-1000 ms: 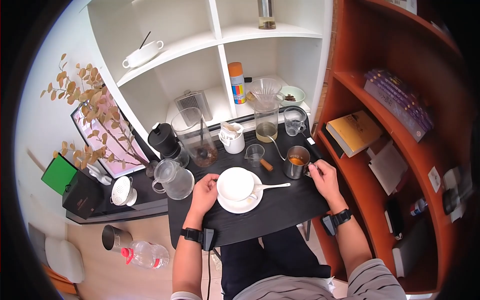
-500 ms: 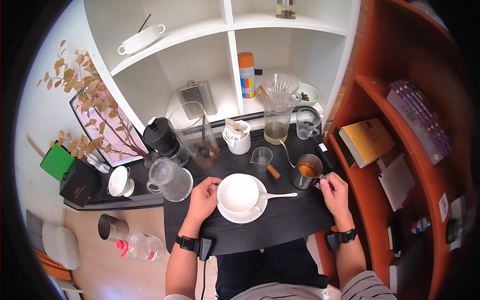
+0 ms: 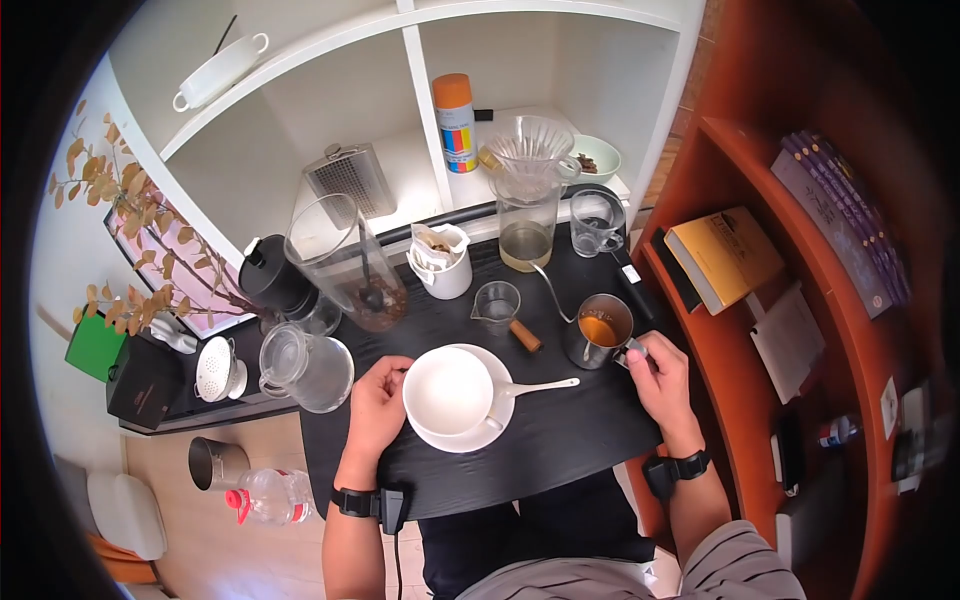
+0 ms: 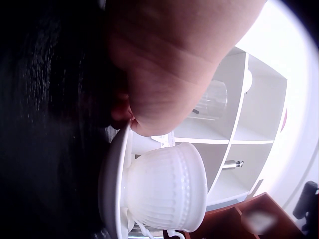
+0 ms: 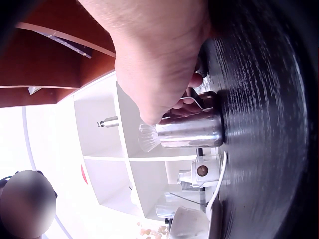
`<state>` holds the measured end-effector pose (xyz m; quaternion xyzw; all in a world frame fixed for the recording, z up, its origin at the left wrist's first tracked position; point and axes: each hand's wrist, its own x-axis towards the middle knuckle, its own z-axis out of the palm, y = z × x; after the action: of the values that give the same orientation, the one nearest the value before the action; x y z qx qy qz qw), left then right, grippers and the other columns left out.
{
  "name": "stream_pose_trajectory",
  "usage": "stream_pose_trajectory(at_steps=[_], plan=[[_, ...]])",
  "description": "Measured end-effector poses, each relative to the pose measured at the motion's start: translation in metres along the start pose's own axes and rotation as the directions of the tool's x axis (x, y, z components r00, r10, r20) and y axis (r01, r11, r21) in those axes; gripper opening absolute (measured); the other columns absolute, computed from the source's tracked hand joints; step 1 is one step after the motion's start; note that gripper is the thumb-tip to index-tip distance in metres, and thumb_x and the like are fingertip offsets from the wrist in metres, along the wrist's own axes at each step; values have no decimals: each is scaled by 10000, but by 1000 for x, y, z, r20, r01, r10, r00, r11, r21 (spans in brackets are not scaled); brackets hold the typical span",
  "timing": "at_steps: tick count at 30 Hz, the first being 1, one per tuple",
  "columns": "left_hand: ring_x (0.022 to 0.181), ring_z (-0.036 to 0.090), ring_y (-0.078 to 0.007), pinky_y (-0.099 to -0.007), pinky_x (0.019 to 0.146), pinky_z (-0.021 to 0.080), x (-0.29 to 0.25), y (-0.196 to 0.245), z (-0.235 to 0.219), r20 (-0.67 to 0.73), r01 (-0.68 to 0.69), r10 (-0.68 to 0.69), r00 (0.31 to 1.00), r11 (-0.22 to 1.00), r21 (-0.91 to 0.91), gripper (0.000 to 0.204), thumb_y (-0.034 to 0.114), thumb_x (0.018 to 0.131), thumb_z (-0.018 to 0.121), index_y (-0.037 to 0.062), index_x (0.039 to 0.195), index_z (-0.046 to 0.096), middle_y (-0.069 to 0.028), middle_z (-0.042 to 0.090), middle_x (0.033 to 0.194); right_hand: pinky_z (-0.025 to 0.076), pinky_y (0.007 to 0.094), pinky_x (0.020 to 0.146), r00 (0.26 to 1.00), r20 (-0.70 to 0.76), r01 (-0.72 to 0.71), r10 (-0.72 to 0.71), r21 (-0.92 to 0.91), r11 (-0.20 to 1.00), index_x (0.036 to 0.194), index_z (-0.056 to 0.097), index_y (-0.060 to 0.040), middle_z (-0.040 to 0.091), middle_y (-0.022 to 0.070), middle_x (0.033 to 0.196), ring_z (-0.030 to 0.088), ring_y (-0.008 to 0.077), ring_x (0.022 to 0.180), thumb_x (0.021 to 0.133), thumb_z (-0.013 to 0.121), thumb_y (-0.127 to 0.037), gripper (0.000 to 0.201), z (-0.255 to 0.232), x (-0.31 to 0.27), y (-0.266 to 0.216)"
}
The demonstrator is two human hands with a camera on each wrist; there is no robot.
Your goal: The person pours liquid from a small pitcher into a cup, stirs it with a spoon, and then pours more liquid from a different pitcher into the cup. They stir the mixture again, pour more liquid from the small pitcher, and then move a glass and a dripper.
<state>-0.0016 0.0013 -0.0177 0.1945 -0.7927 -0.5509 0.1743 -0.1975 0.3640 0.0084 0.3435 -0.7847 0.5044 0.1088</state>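
A white cup (image 3: 447, 388) with a ribbed outside, seen in the left wrist view, stands upright on a white saucer (image 3: 460, 445). Beside the cup lies a white spoon (image 3: 540, 386), its handle sticking out past the saucer's right rim. My left hand (image 3: 375, 408) pinches the saucer's left rim, thumb on top and the other fingers mostly hidden. On the right, my right hand (image 3: 663, 385) grips the handle of a steel gooseneck pot (image 3: 587, 348) with amber liquid inside. The pot is upright, its thin curved spout pointing up and left.
Behind the saucer are a small glass measuring cup (image 3: 497, 304) with a wooden handle, a white mug (image 3: 443, 277) with a drip bag, and a tall glass (image 3: 525, 240) under a dripper. A lidded glass jug (image 3: 312, 375) stands left. Wooden shelves (image 3: 700, 390) close in on the right.
The head view has shifted and tilted, moving the whole scene within it. Both hands stay at the saucer and the pot's handle.
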Motion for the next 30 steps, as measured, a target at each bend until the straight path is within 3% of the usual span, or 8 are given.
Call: stream_pose_trajectory(at_steps=[30], plan=[[680, 503, -12, -211, 622, 416, 9, -11, -5, 43, -32, 35, 998, 997, -67, 127, 48, 1031, 652, -23, 1117, 714, 66, 608, 758, 430, 302, 588, 1000, -2, 26, -26, 3, 1000, 902, 673, 28, 591, 82, 778, 556, 151, 643, 1038, 706, -138, 217, -1, 1, -3]])
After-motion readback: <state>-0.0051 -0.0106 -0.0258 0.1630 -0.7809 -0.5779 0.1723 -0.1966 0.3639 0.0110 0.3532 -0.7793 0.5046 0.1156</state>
